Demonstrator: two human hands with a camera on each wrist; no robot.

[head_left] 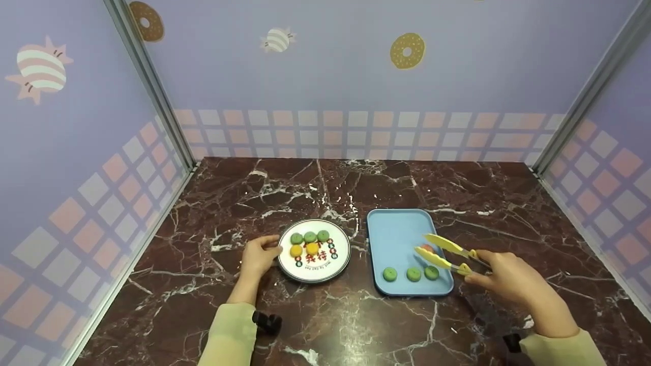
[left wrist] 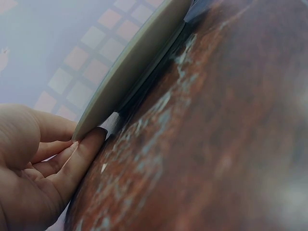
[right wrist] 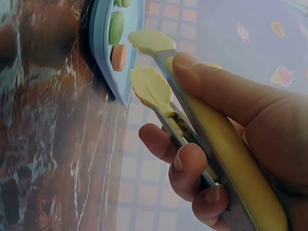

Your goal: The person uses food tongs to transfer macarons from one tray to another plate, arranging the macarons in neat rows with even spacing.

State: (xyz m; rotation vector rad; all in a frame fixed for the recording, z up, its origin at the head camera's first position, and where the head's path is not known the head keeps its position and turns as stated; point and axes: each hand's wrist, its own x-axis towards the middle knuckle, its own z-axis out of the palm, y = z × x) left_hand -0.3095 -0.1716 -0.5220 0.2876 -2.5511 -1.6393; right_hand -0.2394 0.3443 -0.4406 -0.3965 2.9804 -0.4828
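Observation:
My left hand [head_left: 258, 258] pinches the left rim of a round white plate [head_left: 325, 269] with red lettering; the left wrist view shows the rim [left wrist: 84, 130] between thumb and fingers. Three green macarons [head_left: 310, 237] lie in a row on the plate, with two yellow macarons [head_left: 312, 248] just below them. My right hand [head_left: 511, 277] grips yellow-tipped metal tongs [right wrist: 216, 139]. Their two tips stand apart over the blue tray [head_left: 396, 229], around a pink-orange macaron [right wrist: 119, 57] partly hidden in the head view. Three green macarons [head_left: 413, 274] line the tray's near end.
Both plate and tray rest on a dark red marbled tabletop [head_left: 356, 325], the tray to the plate's right. Lilac panels [head_left: 330, 76] with a tile pattern enclose the table at the back, left and right.

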